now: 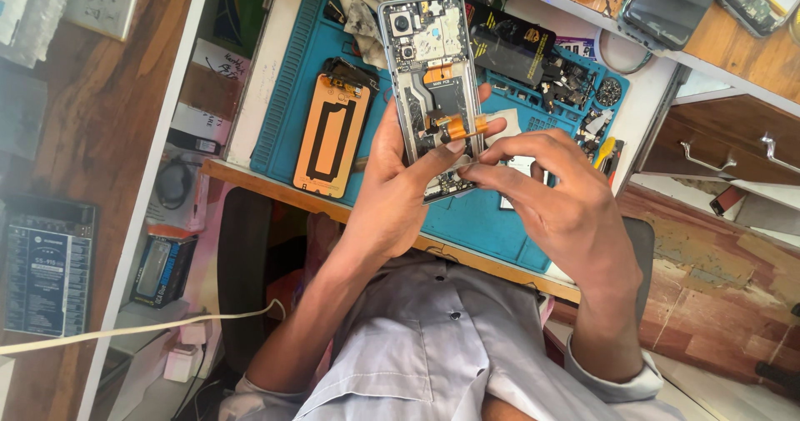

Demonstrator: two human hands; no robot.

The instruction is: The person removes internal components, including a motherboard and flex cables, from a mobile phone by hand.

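Currently left hand [392,192] grips the opened phone [433,79] upright, right hand [550,196] fingertips [468,169] pinching at the orange flex [457,126] just above them; a hard pull risks tearing it, in my judgement.

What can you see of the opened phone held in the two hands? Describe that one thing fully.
The opened phone has its back cover off, showing a silvery frame, camera modules at the top, dark boards and orange flex ribbons mid-body. It is held roughly upright above the blue mat. The left hand has it in its grip from below; the right hand pinches at its lower edge.
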